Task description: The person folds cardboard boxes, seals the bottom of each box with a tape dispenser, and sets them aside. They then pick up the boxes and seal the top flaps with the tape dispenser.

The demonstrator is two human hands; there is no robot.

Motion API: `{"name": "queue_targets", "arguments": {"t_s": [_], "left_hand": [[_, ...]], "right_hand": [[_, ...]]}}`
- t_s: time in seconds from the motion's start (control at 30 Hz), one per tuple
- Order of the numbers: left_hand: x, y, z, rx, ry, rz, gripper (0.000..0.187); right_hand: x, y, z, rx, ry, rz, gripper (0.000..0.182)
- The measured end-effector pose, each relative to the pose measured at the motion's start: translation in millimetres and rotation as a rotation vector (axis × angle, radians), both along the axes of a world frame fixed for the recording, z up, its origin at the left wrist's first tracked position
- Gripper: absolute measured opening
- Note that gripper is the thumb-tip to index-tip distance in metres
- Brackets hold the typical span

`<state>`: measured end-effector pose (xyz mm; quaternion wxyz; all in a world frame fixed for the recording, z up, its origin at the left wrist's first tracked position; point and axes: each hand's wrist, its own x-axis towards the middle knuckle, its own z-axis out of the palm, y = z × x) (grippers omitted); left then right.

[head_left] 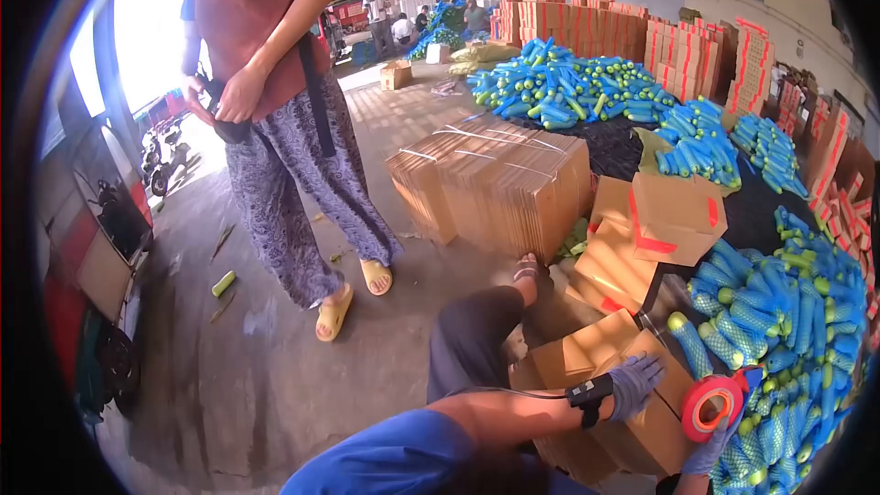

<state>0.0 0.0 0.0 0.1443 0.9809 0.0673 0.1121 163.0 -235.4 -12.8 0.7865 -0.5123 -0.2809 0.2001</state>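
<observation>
My left hand [635,385], in a grey glove with a black device strapped at the wrist, lies flat with fingers stretched out on a cardboard box [559,362]. My right hand [711,451], gloved too, is closed around a red tape dispenser [702,410] with a blue end. The dispenser is just right of the box. Close by on the right lies a pile of long green vegetables [770,321] in blue netting. One larger netted vegetable [689,345] rests beside the box's far corner.
Beyond my box stand taped boxes [676,218] and a strapped stack of flat cardboard [495,174]. A person [284,128] in yellow slippers stands at the left. More netted vegetables [568,82] are heaped farther back, before stacked cartons [587,29]. One green vegetable [223,284] lies on the floor.
</observation>
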Motion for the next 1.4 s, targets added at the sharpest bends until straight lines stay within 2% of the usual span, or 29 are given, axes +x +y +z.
{"name": "queue_targets", "arguments": {"t_s": [0.07, 0.13, 0.17, 0.23, 0.27, 0.33, 0.37, 0.4, 0.43, 0.47, 0.53, 0.57, 0.63, 0.7, 0.77, 0.8, 0.9, 0.93, 0.97, 1.0, 1.07, 1.1, 1.13, 1.17, 1.2, 1.23, 1.3, 1.37, 1.4], "left_hand": [[3.9, -4.3, 8.4, 0.031, -0.039, -0.01, 0.068], [-16.0, 9.6, 4.0, 0.031, -0.041, -0.008, 0.066], [-11.0, 15.1, 5.8, 0.039, -0.081, -0.017, 0.064], [-14.0, 6.2, 5.3, 0.041, -0.127, -0.032, 0.064], [-10.5, 5.2, -2.4, 0.061, -0.207, -0.046, 0.061], [-14.2, 12.4, 4.5, 0.132, -0.248, -0.088, 0.059], [-12.1, 15.1, 13.1, 0.085, -0.138, -0.102, 0.058], [-6.5, 18.1, 4.8, 0.094, -0.116, -0.085, 0.059], [-12.5, 15.3, 10.5, 0.064, -0.13, -0.055, 0.059], [-15.3, 13.3, 25.3, 0.029, -0.101, -0.06, 0.059], [-13.1, 16.0, 16.6, 0.103, -0.113, -0.079, 0.057], [-13.3, 15.9, 16.7, 0.089, -0.114, -0.099, 0.057], [-16.8, 15.4, 20.2, 0.097, -0.111, -0.062, 0.057], [-17.8, 18.8, 20.5, 0.112, -0.104, -0.066, 0.057], [-14.7, 18.6, 19.4, 0.08, -0.083, -0.053, 0.057], [-12.8, 18.5, 19.9, 0.075, -0.087, -0.054, 0.057], [-10.2, 16.5, 23.2, 0.11, -0.187, -0.05, 0.051], [-9.0, 15.6, 26.1, -0.244, -0.225, -0.001, 0.049], [-7.2, 15.5, 29.8, -0.598, -0.261, 0.048, 0.052], [-4.5, 16.1, 33.6, -0.599, -0.263, 0.046, 0.052], [-1.3, 15.4, 42.8, -1.695, -0.157, 0.064, 0.075], [0.8, 14.9, 55.0, -1.701, -0.149, 0.059, 0.075], [1.7, 14.1, 71.0, -1.814, -0.049, 0.055, 0.083], [3.6, 13.0, 79.6, -1.922, 0.054, 0.047, 0.091], [7.3, 12.1, 80.6, -1.934, 0.067, 0.067, 0.092], [10.1, 11.3, 82.5, -1.933, 0.079, 0.051, 0.092], [11.4, 9.9, 84.9, -1.715, 0.052, 0.22, 0.091], [9.7, 18.3, 73.4, -1.763, 0.034, 0.066, 0.075], [8.2, 6.8, 74.5, -1.834, -0.198, 0.163, 0.062]], "right_hand": [[7.3, -5.5, 7.9, -0.016, -0.038, -0.113, 0.071], [-17.3, 5.5, 22.4, -0.085, -0.055, -0.042, 0.066], [-29.3, 23.8, 50.8, -0.065, -0.053, -0.008, 0.071], [-28.6, 10.9, 74.7, -0.107, 0.068, 0.053, 0.082], [-14.1, 0.2, 60.6, -0.13, 0.067, -0.037, 0.087], [-2.6, -4.1, 57.6, -0.213, 0.042, -0.053, 0.092], [1.2, 3.5, 52.8, -0.097, -0.027, -0.007, 0.096], [1.3, 4.5, 58.0, -0.121, -0.082, -0.026, 0.099], [-13.0, 2.5, 84.7, -0.327, -0.174, -0.098, 0.102], [-16.1, 4.2, 90.1, -0.176, -0.038, 0.015, 0.103], [-8.6, 5.2, 101.7, -0.249, -0.348, 0.076, 0.104], [-6.7, 4.0, 109.2, -0.305, -0.421, 0.091, 0.101], [-17.3, 4.0, 133.4, -0.452, -0.462, 0.097, 0.107], [-20.1, 6.2, 137.4, -0.49, -0.46, 0.111, 0.104], [-17.8, 6.3, 134.2, -0.681, -0.501, 0.274, 0.102], [-15.8, 10.7, 129.7, -0.664, -0.802, 0.264, 0.099], [-17.9, 9.0, 131.5, -0.641, -0.752, 0.28, 0.095], [-14.1, 8.8, 123.4, -0.544, -0.882, 0.241, 0.091], [-13.5, 8.9, 122.5, -0.546, -0.886, 0.242, 0.091], [-15.4, 8.6, 121.6, -0.555, -0.928, 0.2, 0.089], [-20.8, 7.2, 122.6, -0.573, -0.958, 0.154, 0.087], [-24.6, 7.6, 130.2, -0.648, -0.988, 0.138, 0.085], [-29.0, 7.9, 135.8, -0.725, -1.014, 0.124, 0.084], [-31.7, 10.6, 138.5, -0.733, -1.008, 0.118, 0.084], [-32.5, 15.4, 141.4, -0.658, -1.033, 0.149, 0.083], [-33.5, 16.4, 139.8, -0.659, -1.021, 0.146, 0.082], [-35.0, 18.6, 136.7, -0.66, -0.997, 0.14, 0.08], [-36.4, 13.0, 135.5, -0.786, -1.018, 0.079, 0.077], [-40.0, 11.5, 138.2, -0.799, -0.996, 0.081, 0.075]]}}
